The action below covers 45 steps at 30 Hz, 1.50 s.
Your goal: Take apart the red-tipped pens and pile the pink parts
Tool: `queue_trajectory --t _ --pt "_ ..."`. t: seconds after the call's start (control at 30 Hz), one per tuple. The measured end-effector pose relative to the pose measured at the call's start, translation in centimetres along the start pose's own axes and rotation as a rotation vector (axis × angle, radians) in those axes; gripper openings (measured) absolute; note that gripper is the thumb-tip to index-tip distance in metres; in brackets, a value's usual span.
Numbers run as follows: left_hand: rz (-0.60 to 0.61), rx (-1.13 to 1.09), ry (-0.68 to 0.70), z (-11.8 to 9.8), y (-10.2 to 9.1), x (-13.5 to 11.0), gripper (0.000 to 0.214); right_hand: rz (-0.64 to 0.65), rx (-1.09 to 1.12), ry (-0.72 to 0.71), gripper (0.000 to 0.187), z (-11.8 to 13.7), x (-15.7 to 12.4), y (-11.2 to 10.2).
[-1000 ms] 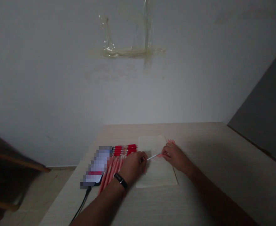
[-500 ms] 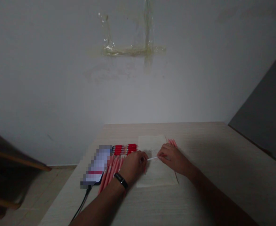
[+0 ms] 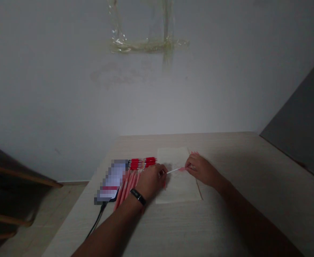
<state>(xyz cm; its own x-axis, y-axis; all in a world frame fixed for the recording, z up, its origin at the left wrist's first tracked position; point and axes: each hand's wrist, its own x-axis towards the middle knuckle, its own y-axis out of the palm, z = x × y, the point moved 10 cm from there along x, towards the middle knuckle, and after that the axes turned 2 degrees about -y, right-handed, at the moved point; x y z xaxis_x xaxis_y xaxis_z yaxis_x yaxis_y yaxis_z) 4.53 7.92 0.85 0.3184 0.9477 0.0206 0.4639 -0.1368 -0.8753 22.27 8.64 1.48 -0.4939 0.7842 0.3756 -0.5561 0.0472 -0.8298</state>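
Both my hands meet over a white sheet of paper [image 3: 178, 187] on a pale wooden table [image 3: 226, 214]. My left hand [image 3: 152, 181], a black band on its wrist, is closed on one end of a thin white refill [image 3: 173, 171]. My right hand [image 3: 201, 170] is closed in a pinch on a pink pen barrel [image 3: 182, 169] at the refill's other end. Several pink pen barrels [image 3: 127, 185] lie fanned under my left hand. A row of red pen caps [image 3: 143, 162] lies just beyond them. More pink barrels [image 3: 194, 153] show behind my right hand.
A phone [image 3: 110, 182] with a black cable [image 3: 95, 223] lies at the table's left edge. A dark wooden chair [image 3: 9, 192] stands left of the table. The wall behind carries old tape strips [image 3: 146, 44]. A dark panel [image 3: 304, 135] borders the table's right side.
My right hand moved left along the refill, then back right, leaving more of the white refill showing between my hands. The view tilted slightly down.
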Motion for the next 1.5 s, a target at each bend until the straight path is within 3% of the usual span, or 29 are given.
queue_trajectory --t 0.43,0.67,0.77,0.97,1.1,1.27,1.4,1.5 --pt "0.007 -0.045 0.002 0.2 0.3 0.1 0.013 0.056 0.038 0.001 0.013 -0.4 -0.4 2.0" --pt "0.018 -0.096 0.032 -0.2 0.2 0.1 0.015 -0.067 0.061 0.075 0.001 -0.6 0.1 -0.1" --pt "0.015 -0.088 0.048 -0.5 0.1 0.1 0.015 -0.101 0.077 0.039 0.010 0.6 0.2 -0.8" --pt "0.007 -0.061 0.161 -1.9 0.3 -0.2 0.017 0.014 0.102 -0.112 0.005 4.1 0.3 0.8" --pt "0.028 -0.057 0.256 -3.1 0.6 -0.5 0.018 0.062 0.115 -0.148 0.003 4.8 0.3 1.9" --pt "0.026 -0.059 0.259 -3.0 0.8 -0.6 0.019 0.102 0.103 -0.151 0.004 4.4 0.3 1.7" --pt "-0.060 -0.058 0.174 -1.3 0.5 -0.4 0.023 0.111 0.092 -0.065 0.005 2.7 0.0 0.5" --pt "-0.090 -0.025 0.118 -0.2 0.7 -0.2 0.023 0.198 0.099 -0.022 0.004 1.4 -0.5 0.9"
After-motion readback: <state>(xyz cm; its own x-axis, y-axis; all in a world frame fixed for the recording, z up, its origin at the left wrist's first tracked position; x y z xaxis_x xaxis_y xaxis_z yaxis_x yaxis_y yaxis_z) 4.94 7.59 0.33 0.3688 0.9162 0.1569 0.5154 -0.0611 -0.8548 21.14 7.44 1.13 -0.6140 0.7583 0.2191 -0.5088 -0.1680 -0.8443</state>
